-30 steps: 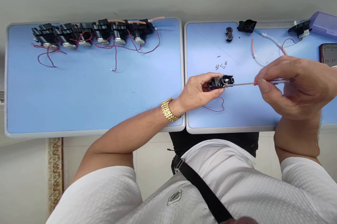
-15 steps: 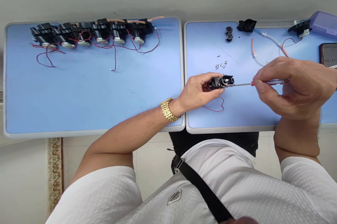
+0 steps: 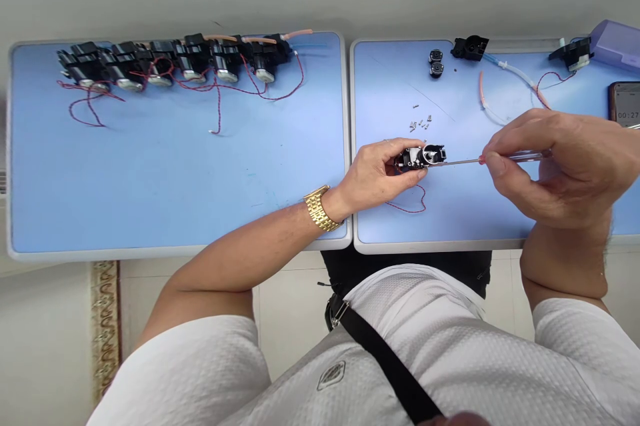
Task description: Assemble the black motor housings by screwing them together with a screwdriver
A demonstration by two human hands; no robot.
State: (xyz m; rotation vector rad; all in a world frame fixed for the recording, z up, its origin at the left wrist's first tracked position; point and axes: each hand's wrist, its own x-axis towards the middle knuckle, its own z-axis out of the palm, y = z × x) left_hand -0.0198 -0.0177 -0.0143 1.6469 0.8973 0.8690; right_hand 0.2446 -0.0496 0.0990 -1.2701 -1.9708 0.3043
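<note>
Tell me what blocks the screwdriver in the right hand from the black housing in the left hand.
Nothing visible does: the screwdriver, held in the right hand, runs clear to the black housing, gripped by the left hand.

Wearing: white textured short-sleeved shirt | Wearing: black trousers | Crossing torso: black strap with metal buckle | Showing on shirt: oval emblem | Wearing on left wrist: gold link watch
</note>
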